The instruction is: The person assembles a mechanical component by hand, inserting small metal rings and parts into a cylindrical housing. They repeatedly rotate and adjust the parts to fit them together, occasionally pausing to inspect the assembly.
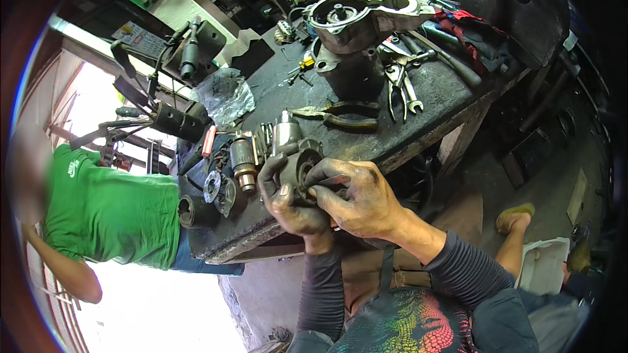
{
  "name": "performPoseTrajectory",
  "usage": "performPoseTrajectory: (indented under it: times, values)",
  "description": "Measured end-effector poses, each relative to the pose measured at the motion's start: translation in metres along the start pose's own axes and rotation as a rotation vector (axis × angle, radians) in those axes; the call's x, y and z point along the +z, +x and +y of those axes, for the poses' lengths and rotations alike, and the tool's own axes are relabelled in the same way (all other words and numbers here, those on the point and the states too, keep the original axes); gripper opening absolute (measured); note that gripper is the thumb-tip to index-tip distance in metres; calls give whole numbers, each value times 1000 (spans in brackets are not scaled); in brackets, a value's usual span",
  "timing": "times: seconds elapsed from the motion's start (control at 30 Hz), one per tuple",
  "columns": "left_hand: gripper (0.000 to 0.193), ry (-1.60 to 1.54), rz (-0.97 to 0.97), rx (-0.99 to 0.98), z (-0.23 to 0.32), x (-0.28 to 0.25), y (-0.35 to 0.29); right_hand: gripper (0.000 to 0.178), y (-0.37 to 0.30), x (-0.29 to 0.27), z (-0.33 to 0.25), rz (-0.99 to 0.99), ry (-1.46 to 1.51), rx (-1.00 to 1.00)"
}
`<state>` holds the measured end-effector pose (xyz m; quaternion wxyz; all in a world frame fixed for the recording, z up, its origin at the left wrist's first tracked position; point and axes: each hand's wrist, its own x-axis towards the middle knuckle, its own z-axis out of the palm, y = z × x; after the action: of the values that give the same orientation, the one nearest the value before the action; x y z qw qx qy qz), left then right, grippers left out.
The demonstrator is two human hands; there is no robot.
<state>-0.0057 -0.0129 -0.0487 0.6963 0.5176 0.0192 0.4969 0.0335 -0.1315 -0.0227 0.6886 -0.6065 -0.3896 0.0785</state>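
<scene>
Over the workbench's near edge, my left hand (292,214) is curled round a dark, round metal housing (301,159), with its open face turned toward my right. My right hand (363,197) is closed, thumb and fingertips pinched together at that face; whatever lies between them is too small and shaded to make out. Just beyond the housing stands a shiny metal cylinder (286,133). An armature (244,165) with a copper-coloured end lies left of my hands. Beside it are a perforated metal disc (212,186) and a dark ring-shaped part (195,212).
Pliers with dark handles (350,119), silver pliers (395,85) and a combination wrench (413,97) lie on the bench (275,96). A large metal casting (353,29) rises behind them. At left stands a person in a green shirt (111,206); another's foot (515,218) shows at right.
</scene>
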Motion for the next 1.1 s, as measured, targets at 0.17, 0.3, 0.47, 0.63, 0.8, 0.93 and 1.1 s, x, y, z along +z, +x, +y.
performPoseTrajectory:
  times: [0.17, 0.3, 0.47, 0.63, 0.8, 0.93, 1.1]
  values:
    - [36, -203, -43, -161, 9, -16, -10, 36, -16, 9, 17, 36, -94, -268]
    - [24, 122, 127, -125, 15, -13, -11, 46, -25, 15, 20, 135, -173, -411]
    - [21, 90, 43, -27, 15, -12, -11, 53, -22, 11, 25, -18, -150, -436]
    - [20, 160, 14, -20, 8, -9, -9, 62, -16, 7, 28, 129, -175, -559]
    - [20, 266, 32, 11, 6, -1, -7, 68, -15, 7, 32, 275, -213, -544]
    - [18, 292, 69, 55, 0, -5, -6, 66, -20, 14, 38, 241, -200, -490]
    - [18, 391, 154, -26, -3, -17, -2, 65, -24, 29, 37, 388, -304, -492]
